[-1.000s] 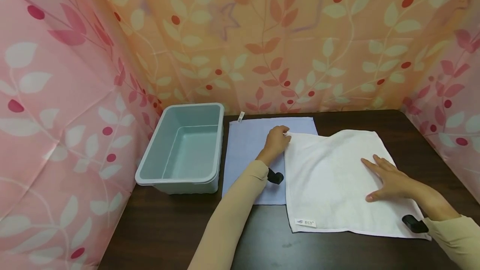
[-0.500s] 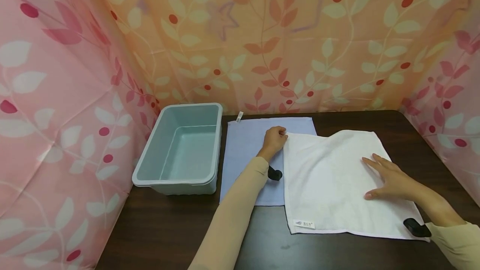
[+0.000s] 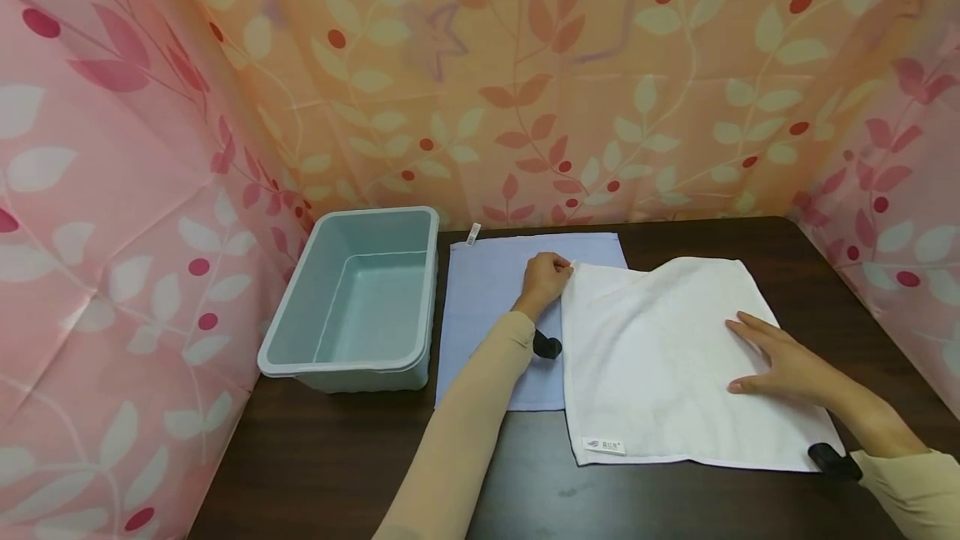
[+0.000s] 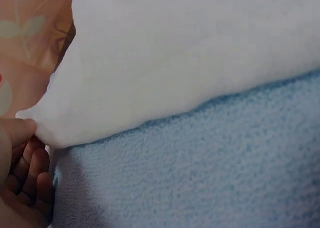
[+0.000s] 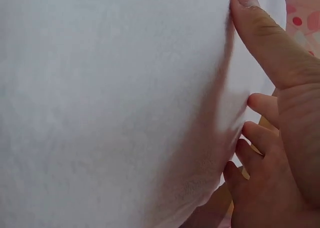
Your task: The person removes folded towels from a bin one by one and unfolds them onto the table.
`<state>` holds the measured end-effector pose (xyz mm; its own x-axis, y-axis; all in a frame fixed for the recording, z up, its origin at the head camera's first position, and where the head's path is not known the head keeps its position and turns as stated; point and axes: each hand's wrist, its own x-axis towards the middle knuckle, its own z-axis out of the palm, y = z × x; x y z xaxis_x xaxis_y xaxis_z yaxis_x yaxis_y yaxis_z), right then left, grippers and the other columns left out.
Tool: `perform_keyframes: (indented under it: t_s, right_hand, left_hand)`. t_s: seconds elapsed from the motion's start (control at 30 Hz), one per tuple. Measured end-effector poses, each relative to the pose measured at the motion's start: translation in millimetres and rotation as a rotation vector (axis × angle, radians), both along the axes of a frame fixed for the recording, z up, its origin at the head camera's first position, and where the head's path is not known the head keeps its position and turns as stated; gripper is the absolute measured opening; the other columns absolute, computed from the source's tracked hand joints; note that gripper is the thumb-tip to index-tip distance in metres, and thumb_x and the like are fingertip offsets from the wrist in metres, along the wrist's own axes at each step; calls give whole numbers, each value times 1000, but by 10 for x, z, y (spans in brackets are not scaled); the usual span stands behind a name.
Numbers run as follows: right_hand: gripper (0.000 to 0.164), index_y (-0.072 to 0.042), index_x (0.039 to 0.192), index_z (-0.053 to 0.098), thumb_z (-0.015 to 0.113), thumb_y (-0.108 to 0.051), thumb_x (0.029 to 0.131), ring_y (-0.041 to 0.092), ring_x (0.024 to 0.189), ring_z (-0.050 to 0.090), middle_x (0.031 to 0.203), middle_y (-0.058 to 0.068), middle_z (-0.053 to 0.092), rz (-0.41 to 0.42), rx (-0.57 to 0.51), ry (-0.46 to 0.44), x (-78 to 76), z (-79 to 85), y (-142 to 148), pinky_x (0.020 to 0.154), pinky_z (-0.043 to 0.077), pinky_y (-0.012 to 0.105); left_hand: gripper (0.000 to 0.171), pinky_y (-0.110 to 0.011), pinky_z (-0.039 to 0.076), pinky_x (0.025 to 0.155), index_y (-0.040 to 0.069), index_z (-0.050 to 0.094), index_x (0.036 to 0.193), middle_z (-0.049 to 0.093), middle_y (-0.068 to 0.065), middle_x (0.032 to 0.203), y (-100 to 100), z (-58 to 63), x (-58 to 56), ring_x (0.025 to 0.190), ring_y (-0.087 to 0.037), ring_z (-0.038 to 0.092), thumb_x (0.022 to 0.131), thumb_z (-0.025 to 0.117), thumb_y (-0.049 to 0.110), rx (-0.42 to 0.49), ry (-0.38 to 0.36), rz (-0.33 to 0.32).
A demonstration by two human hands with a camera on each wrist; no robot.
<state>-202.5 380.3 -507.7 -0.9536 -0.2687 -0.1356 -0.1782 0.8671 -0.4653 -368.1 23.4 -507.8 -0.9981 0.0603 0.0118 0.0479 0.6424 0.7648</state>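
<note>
A white towel (image 3: 660, 365) lies spread on the right of the table, its left edge overlapping a light blue towel (image 3: 487, 290). My left hand (image 3: 546, 280) pinches the white towel's far left corner between thumb and finger, above the blue towel; the left wrist view shows this pinch on the white cloth (image 4: 150, 53) closely. On the right part of the white towel rests my right hand (image 3: 783, 365), its fingers spread and nearly straight. The right wrist view has the thumb and fingertips touching the white cloth (image 5: 110, 98). A small printed label marks the towel's near left corner.
A pale green plastic basin (image 3: 416, 361) stands on the left of the dark wooden table (image 3: 337, 457), beside the blue towel. Floral curtains (image 3: 480, 90) enclose the back and both sides. A small white tag (image 3: 473, 234) sticks out at the blue towel's far left corner.
The whole head view has shifted slightly, so the basin and towels appear a little further left. Both hands keep their places on the white towel.
</note>
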Motion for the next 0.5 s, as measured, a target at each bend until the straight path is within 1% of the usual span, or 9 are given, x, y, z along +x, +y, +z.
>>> perform_keyframes:
  t_s: [0.13,0.23,0.37,0.5]
  right_hand:
    - [110,-6,154,29,83,-51,69,60,142,17,160,30,18,4,9,-11,6,8,2,101,21,81]
    - [111,-6,154,29,83,-51,69,60,142,16,160,31,17,3,22,-27,10,18,2,100,21,81]
    - [112,-5,155,27,83,-50,69,60,143,14,160,32,15,0,26,-52,20,35,12,99,20,82]
    - [112,-6,155,27,84,-49,68,60,143,13,160,33,13,9,18,-62,26,39,43,100,19,82]
  left_hand:
    - [15,-22,49,68,8,73,99,72,-7,91,-36,18,6,79,-13,61,96,65,20,35,41,31]
    - [15,-22,48,67,7,72,100,71,-8,91,-70,21,10,78,-13,60,97,64,19,55,58,57]
    - [16,-23,47,69,6,71,100,70,-8,92,-108,10,15,78,-14,59,97,63,20,60,67,86]
    - [15,-26,50,72,7,71,99,71,-8,93,-129,-1,11,82,-16,61,97,64,20,36,59,92]
